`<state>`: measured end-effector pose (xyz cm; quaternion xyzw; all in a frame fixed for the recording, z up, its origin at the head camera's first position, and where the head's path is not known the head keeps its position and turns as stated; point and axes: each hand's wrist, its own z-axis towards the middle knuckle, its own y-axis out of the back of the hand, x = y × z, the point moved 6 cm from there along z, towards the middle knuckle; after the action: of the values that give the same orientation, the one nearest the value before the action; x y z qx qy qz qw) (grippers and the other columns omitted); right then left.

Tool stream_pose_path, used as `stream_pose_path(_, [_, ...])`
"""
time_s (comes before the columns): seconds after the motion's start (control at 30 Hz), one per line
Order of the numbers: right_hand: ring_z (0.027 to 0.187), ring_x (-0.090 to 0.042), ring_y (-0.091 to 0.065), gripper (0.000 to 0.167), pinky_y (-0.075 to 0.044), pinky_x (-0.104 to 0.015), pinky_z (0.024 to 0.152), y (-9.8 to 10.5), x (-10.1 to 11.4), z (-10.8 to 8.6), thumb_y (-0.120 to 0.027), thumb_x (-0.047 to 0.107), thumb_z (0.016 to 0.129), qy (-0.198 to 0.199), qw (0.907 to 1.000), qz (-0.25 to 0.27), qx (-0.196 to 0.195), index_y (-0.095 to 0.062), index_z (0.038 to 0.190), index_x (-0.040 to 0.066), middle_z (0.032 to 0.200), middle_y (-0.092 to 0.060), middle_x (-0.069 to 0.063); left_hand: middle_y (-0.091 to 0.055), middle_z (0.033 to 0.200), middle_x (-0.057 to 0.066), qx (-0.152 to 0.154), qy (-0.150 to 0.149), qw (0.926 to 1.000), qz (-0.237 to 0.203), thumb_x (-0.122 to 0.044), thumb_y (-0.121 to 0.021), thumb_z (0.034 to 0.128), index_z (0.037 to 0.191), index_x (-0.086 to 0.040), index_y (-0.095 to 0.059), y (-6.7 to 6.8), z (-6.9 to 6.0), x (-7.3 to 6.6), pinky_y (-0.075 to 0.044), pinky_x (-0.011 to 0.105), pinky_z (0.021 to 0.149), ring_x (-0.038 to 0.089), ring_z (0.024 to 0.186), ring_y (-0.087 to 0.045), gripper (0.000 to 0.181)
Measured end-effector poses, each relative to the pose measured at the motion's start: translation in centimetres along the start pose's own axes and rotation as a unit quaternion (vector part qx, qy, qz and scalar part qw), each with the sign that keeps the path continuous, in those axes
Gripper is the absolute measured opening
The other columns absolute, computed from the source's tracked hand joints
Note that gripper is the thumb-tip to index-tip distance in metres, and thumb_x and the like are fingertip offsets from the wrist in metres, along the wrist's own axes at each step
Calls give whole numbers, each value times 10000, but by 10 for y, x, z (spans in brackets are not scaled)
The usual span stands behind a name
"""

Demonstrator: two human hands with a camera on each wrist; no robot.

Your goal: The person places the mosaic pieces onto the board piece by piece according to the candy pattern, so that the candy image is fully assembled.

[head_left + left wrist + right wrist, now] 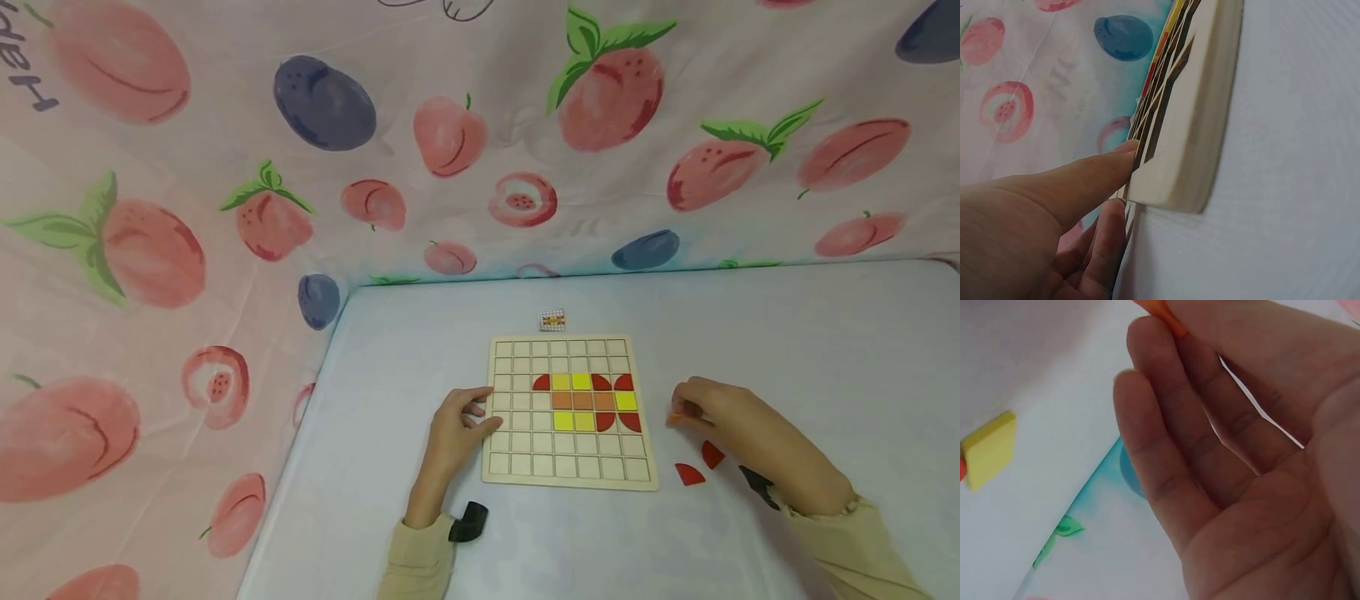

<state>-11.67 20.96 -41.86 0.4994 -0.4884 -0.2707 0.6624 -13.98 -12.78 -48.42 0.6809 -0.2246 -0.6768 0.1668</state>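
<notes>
A wooden grid board [525,467] lies flat on the table. Yellow square tiles [564,421], orange square tiles [582,401] and red quarter-circle tiles [604,422] sit in some of its cells. My left hand [450,429] touches the board's left edge with its thumb and index finger; the left wrist view has the thumb [1094,181] against that edge. Off the board's right side, my right hand [716,408] pinches an orange tile [677,418] between thumb and fingers. Only a sliver of this orange tile [1163,314] shows in the right wrist view.
Two loose red quarter-circle tiles, one nearer the board [689,474] and one beside it [712,454], lie below the right hand. A small pattern card [552,320] lies behind the board. Fruit-printed cloth [450,208] rises behind and left of the table.
</notes>
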Motion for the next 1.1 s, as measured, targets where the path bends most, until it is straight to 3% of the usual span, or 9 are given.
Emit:
stream_pose_path(0.43, [688, -50, -489, 214, -507, -258, 636, -2, 24, 21, -824, 117, 792, 392, 9990, 162, -136, -614, 789, 158, 747, -527, 105, -609, 1053, 66, -11, 4, 10000, -9, -97, -805, 825, 1270, -90, -662, 1, -1, -2, -494, 198, 730, 157, 916, -567, 467])
stream_pose_path(0.73, [702, -64, -499, 176, -497, -242, 646, -7, 36, 36, -805, 135, 822, 293, 9987, 406, 57, -629, 817, 147, 758, -538, 95, -607, 1042, 66, -18, -31, 10000, -45, -95, -805, 825, 1265, -91, -665, 1, 0, -3, -488, 194, 723, 154, 908, -559, 462])
stream_pose_path(1.1, [709, -86, -492, 181, -475, -236, 644, -15, 54, 52, -791, 166, 838, 448, 9975, 538, 118, -613, 825, 141, 758, -528, 77, -609, 1042, 66, -17, -20, 10000, -62, -95, -809, 820, 1261, -80, -667, 0, 0, -1, -490, 192, 724, 162, 917, -564, 464])
